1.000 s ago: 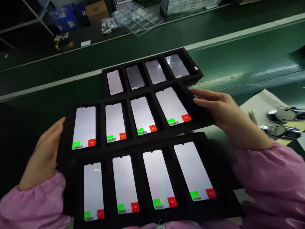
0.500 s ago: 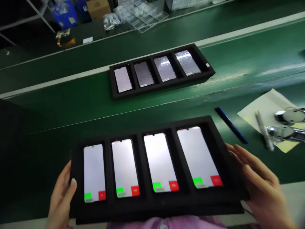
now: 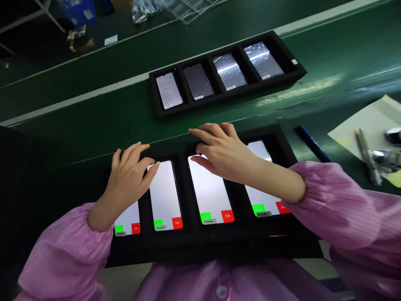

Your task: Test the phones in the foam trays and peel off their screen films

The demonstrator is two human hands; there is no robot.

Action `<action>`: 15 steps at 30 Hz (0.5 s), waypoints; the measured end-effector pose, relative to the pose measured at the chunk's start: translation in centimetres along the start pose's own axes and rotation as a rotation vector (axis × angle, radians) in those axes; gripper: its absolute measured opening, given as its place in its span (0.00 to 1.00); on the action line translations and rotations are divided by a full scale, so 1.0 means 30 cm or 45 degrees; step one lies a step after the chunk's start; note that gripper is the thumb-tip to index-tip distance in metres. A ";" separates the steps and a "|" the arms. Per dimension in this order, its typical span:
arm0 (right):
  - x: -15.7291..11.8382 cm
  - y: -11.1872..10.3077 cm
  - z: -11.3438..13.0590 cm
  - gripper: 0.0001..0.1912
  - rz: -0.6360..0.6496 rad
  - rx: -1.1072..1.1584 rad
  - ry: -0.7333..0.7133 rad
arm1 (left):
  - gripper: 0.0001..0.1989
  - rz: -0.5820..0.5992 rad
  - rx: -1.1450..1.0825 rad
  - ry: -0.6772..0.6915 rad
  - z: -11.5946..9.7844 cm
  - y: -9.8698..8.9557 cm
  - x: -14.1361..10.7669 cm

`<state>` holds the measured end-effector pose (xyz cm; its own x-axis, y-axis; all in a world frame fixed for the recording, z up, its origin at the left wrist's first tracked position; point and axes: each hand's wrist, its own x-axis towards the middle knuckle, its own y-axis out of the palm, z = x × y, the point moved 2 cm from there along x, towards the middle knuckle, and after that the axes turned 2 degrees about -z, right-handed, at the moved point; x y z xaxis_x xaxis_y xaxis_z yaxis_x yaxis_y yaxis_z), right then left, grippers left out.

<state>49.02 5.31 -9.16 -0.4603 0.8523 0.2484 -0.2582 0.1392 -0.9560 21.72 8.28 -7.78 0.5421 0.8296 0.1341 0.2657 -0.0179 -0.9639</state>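
Observation:
A black tray lies before me with several phones in its slots, their white screens lit with green and red boxes at the bottom. My left hand is over the leftmost phone, its fingers spread and its thumb at the top of the second phone. My right hand, fingers apart and bent, hovers over the upper part of the third phone. The forearm crosses the fourth phone. Neither hand holds anything.
Farther off, a second black tray holds several phones on the green surface. At the right are a blue pen, papers, a clear pen and metal items. A blue bin and clear plastic trays stand at the back.
Both hands have let go of the near tray's ends and moved inward over the phones. The view has shifted, and the far tray now appears higher and farther right.

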 end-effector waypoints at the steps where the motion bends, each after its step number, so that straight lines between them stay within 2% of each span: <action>1: 0.005 0.008 0.007 0.17 -0.007 -0.007 0.004 | 0.18 -0.004 -0.005 -0.001 0.001 0.011 0.006; 5: 0.000 0.026 0.005 0.19 -0.082 0.022 0.107 | 0.17 0.003 -0.019 0.065 0.009 0.005 0.012; 8: 0.008 0.045 -0.012 0.16 -0.132 0.175 0.170 | 0.15 -0.119 0.061 0.127 -0.023 -0.029 0.041; 11: -0.026 0.020 0.006 0.15 -0.198 0.321 0.117 | 0.11 -0.234 0.040 0.238 -0.112 -0.046 0.057; 13: -0.102 -0.036 0.063 0.14 -0.265 0.380 -0.004 | 0.14 -0.149 -0.103 0.416 -0.198 -0.029 0.031; 15: -0.216 -0.101 0.143 0.12 -0.293 0.506 -0.092 | 0.13 0.004 -0.296 0.648 -0.290 0.000 -0.028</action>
<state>49.13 -2.80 -7.20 -0.4075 0.7825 0.4708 -0.6597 0.1043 -0.7443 28.21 2.74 -5.88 0.8445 0.4560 0.2808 0.4007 -0.1903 -0.8962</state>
